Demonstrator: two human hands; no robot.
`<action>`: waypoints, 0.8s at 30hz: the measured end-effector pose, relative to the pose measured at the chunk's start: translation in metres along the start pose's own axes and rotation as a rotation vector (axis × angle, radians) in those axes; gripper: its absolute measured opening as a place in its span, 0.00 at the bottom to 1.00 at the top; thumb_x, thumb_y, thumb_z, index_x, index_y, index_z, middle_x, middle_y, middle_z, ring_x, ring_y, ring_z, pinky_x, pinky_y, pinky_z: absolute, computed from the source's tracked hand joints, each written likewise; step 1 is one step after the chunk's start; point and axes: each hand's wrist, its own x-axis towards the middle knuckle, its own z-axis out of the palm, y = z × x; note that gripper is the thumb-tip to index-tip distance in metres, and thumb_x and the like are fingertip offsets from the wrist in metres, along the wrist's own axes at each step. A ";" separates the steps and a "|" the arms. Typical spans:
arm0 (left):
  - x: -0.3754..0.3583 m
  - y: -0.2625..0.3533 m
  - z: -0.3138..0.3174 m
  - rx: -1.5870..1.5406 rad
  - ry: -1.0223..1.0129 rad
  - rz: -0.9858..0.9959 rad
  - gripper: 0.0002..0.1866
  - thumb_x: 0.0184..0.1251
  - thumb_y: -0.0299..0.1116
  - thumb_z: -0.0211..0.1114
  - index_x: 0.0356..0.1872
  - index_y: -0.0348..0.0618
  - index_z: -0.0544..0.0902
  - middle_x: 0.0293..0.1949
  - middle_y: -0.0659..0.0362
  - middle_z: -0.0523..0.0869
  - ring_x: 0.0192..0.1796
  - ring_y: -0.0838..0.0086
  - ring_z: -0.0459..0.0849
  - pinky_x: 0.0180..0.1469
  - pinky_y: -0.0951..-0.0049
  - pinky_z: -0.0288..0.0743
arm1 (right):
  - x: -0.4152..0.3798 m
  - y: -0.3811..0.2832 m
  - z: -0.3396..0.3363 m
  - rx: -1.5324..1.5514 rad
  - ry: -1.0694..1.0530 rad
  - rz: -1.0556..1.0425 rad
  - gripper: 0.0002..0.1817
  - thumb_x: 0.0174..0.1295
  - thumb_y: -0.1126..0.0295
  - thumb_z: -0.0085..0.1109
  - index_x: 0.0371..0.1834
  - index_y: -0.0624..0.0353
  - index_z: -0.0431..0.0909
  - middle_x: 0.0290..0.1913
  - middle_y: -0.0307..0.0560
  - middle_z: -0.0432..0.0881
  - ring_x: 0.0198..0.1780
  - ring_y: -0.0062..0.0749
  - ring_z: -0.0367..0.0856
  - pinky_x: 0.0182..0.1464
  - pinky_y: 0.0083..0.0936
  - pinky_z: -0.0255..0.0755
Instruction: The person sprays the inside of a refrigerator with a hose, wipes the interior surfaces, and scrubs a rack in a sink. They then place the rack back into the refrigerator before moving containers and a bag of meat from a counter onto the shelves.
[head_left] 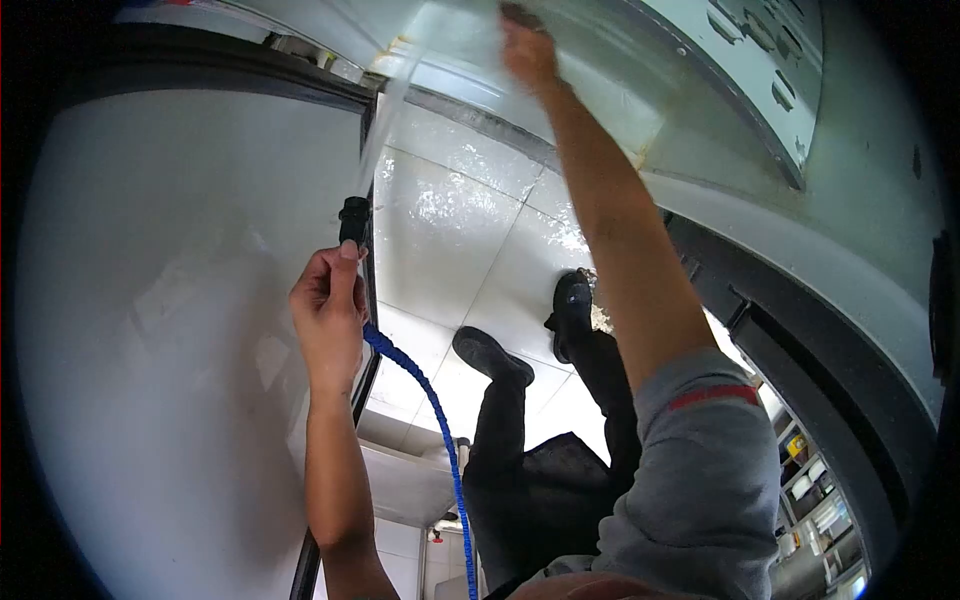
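My left hand (330, 297) grips a black hose nozzle (354, 220), thumb on top of it. A blue ribbed hose (425, 385) runs from below the hand down past my legs. From the nozzle a pale jet of water (388, 118) shoots up and away. My right arm is stretched far forward, and my right hand (528, 52), closed and partly smeared, is against or close to the wet pale surface (610, 95). Something small and dark shows at its fingers, too blurred to name.
A large white panel (170, 250) with a dark frame stands on the left. Wet white floor tiles (440, 235) lie under my black shoes (572, 300). A slotted metal plate (745, 60) is at upper right. Shelves with containers (810, 490) show at lower right.
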 end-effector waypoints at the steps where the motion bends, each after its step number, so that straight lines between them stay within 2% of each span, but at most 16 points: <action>1: 0.000 0.001 0.001 0.000 -0.001 0.003 0.15 0.65 0.44 0.61 0.32 0.40 0.79 0.13 0.71 0.66 0.14 0.90 0.57 0.17 0.84 0.47 | -0.001 -0.028 0.006 0.143 0.081 -0.081 0.18 0.62 0.68 0.46 0.55 0.52 0.74 0.55 0.48 0.76 0.56 0.39 0.75 0.60 0.35 0.66; 2: -0.001 0.001 0.003 0.008 0.004 0.005 0.15 0.65 0.44 0.61 0.32 0.40 0.79 0.13 0.71 0.66 0.14 0.90 0.57 0.17 0.84 0.47 | 0.001 -0.039 0.019 0.338 0.112 -0.235 0.18 0.63 0.70 0.45 0.56 0.51 0.74 0.57 0.47 0.75 0.58 0.40 0.72 0.63 0.33 0.62; 4: -0.001 0.001 0.002 0.009 -0.012 0.006 0.15 0.66 0.44 0.61 0.32 0.40 0.79 0.13 0.71 0.66 0.14 0.90 0.57 0.17 0.85 0.47 | -0.023 -0.070 -0.001 0.448 -0.255 -0.162 0.17 0.62 0.68 0.50 0.54 0.49 0.75 0.56 0.48 0.76 0.56 0.40 0.74 0.62 0.31 0.64; 5: -0.001 0.001 0.001 0.042 -0.006 0.024 0.15 0.66 0.44 0.60 0.33 0.40 0.79 0.13 0.71 0.66 0.14 0.90 0.57 0.17 0.85 0.47 | -0.036 -0.076 -0.004 0.445 -0.141 -0.254 0.17 0.61 0.67 0.51 0.53 0.49 0.76 0.55 0.49 0.76 0.56 0.39 0.74 0.61 0.30 0.66; 7: -0.001 0.003 0.000 0.082 -0.008 0.044 0.15 0.66 0.43 0.60 0.33 0.40 0.79 0.13 0.71 0.66 0.14 0.91 0.57 0.17 0.84 0.47 | -0.068 -0.061 -0.033 0.594 -0.214 0.006 0.17 0.60 0.68 0.50 0.53 0.49 0.76 0.55 0.50 0.76 0.56 0.40 0.74 0.60 0.31 0.67; 9: 0.002 0.002 -0.004 0.004 0.001 0.004 0.15 0.66 0.44 0.61 0.32 0.40 0.79 0.13 0.71 0.66 0.15 0.90 0.57 0.17 0.84 0.47 | -0.089 0.009 -0.025 0.247 0.308 -0.018 0.19 0.55 0.74 0.50 0.51 0.59 0.76 0.47 0.52 0.79 0.47 0.44 0.77 0.52 0.36 0.70; 10: 0.002 0.003 -0.006 0.007 0.008 0.001 0.15 0.66 0.44 0.61 0.32 0.40 0.79 0.13 0.71 0.66 0.15 0.90 0.57 0.17 0.84 0.47 | -0.099 0.038 -0.056 0.142 0.317 0.156 0.19 0.57 0.69 0.49 0.52 0.62 0.75 0.48 0.58 0.78 0.50 0.47 0.75 0.55 0.37 0.68; 11: 0.002 0.004 -0.006 0.004 -0.005 -0.009 0.15 0.65 0.44 0.61 0.32 0.40 0.79 0.13 0.72 0.66 0.15 0.90 0.57 0.17 0.84 0.47 | -0.100 0.021 -0.113 -0.117 -0.038 0.594 0.21 0.59 0.64 0.50 0.54 0.62 0.73 0.54 0.61 0.74 0.57 0.49 0.72 0.60 0.36 0.64; 13: 0.001 0.002 -0.004 0.005 -0.020 -0.024 0.15 0.65 0.44 0.61 0.32 0.40 0.79 0.14 0.72 0.65 0.15 0.90 0.57 0.17 0.84 0.47 | -0.094 0.116 -0.061 -0.401 0.695 0.385 0.22 0.58 0.62 0.51 0.54 0.61 0.73 0.57 0.59 0.72 0.59 0.48 0.70 0.63 0.35 0.62; 16: -0.005 -0.004 -0.003 0.063 -0.013 -0.030 0.15 0.65 0.44 0.61 0.32 0.41 0.79 0.14 0.72 0.65 0.15 0.90 0.57 0.17 0.84 0.47 | -0.066 0.096 -0.049 -0.662 0.594 0.216 0.22 0.57 0.63 0.51 0.54 0.61 0.73 0.58 0.55 0.72 0.58 0.45 0.71 0.61 0.35 0.65; 17: -0.008 -0.006 -0.003 0.079 0.009 0.002 0.15 0.65 0.44 0.61 0.32 0.41 0.79 0.14 0.72 0.65 0.15 0.90 0.57 0.17 0.84 0.47 | -0.050 0.060 -0.063 -0.324 0.172 0.409 0.21 0.59 0.62 0.49 0.54 0.60 0.73 0.56 0.55 0.73 0.57 0.46 0.72 0.61 0.36 0.65; 18: -0.010 -0.009 -0.001 0.093 0.028 0.034 0.15 0.65 0.44 0.61 0.32 0.41 0.79 0.14 0.72 0.65 0.15 0.90 0.57 0.17 0.84 0.46 | -0.035 0.041 -0.054 -0.254 0.130 0.321 0.22 0.60 0.67 0.47 0.58 0.59 0.70 0.60 0.54 0.71 0.61 0.45 0.68 0.65 0.34 0.61; 20: -0.011 -0.014 -0.001 0.087 0.059 0.045 0.15 0.65 0.45 0.61 0.32 0.41 0.79 0.14 0.72 0.65 0.15 0.90 0.57 0.17 0.84 0.46 | -0.015 0.031 0.002 -0.360 0.506 -0.210 0.24 0.55 0.71 0.46 0.57 0.67 0.68 0.58 0.60 0.70 0.60 0.50 0.68 0.61 0.42 0.62; 21: -0.008 -0.016 -0.002 0.070 0.081 0.058 0.15 0.65 0.45 0.62 0.32 0.41 0.79 0.14 0.72 0.65 0.15 0.90 0.57 0.17 0.84 0.46 | -0.013 0.004 -0.001 -0.143 -0.193 0.199 0.18 0.59 0.64 0.50 0.50 0.57 0.75 0.53 0.53 0.76 0.55 0.45 0.74 0.60 0.37 0.65; 22: -0.009 -0.014 -0.002 0.075 0.079 0.040 0.15 0.66 0.43 0.60 0.29 0.42 0.78 0.15 0.70 0.66 0.17 0.89 0.61 0.18 0.85 0.50 | -0.022 -0.006 0.010 -0.120 0.387 -0.293 0.15 0.61 0.65 0.48 0.49 0.57 0.76 0.53 0.49 0.77 0.55 0.43 0.75 0.60 0.35 0.66; 24: -0.016 -0.010 0.006 0.059 0.084 0.034 0.15 0.67 0.43 0.60 0.29 0.42 0.78 0.15 0.70 0.66 0.17 0.89 0.60 0.18 0.85 0.50 | -0.046 -0.023 0.005 0.372 -0.004 -0.248 0.17 0.62 0.67 0.51 0.54 0.56 0.74 0.55 0.44 0.77 0.56 0.41 0.75 0.60 0.31 0.67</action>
